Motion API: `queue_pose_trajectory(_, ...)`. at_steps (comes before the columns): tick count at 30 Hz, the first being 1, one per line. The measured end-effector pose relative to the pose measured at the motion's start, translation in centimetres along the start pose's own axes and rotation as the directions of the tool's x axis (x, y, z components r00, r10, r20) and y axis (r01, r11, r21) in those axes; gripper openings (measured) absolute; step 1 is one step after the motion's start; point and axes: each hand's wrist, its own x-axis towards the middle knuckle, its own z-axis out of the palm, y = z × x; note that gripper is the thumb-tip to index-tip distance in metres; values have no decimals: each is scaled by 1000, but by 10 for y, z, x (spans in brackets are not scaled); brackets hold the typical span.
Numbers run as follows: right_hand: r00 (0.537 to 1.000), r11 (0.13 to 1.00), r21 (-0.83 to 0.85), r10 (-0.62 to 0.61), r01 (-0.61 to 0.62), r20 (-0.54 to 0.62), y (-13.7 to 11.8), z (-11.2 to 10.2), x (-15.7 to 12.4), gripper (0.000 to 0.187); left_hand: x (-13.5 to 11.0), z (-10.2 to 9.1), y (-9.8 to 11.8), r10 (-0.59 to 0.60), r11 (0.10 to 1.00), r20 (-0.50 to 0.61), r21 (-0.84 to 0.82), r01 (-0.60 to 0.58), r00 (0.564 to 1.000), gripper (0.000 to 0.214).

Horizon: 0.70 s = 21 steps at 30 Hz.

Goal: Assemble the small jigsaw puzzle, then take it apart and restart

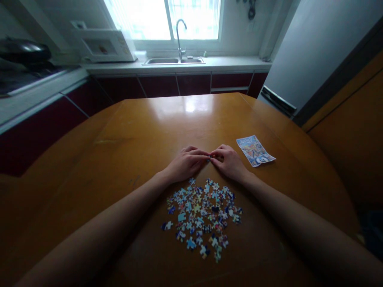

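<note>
Both my hands rest on a wooden table (125, 159), fingertips meeting just beyond a scattered heap of small coloured jigsaw pieces (203, 217). My left hand (187, 163) has its fingers curled and pinched towards the right. My right hand (229, 161) is pinched the same way towards the left. The fingertips press together on something tiny, probably puzzle pieces, too small to make out. A printed picture card (255, 150) lies flat on the table just right of my right hand.
Beyond the table runs a kitchen counter with a sink and tap (179, 48) under a bright window. A microwave (103, 44) stands at the left of it, a stove with a pan (25, 54) at far left, a fridge (311, 52) at right.
</note>
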Motion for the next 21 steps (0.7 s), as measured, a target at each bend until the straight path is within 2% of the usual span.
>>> queue_pose_trajectory(13,1000,1000,-3,-15,15,-11,0,0,1,8,1,-2,1,10,1000,8,24,-10,1000,38)
queue_pose_trajectory(21,1000,1000,2,-6,6,-5,1,1,1,7,2,0,3,-25,999,-21,32,25,999,31)
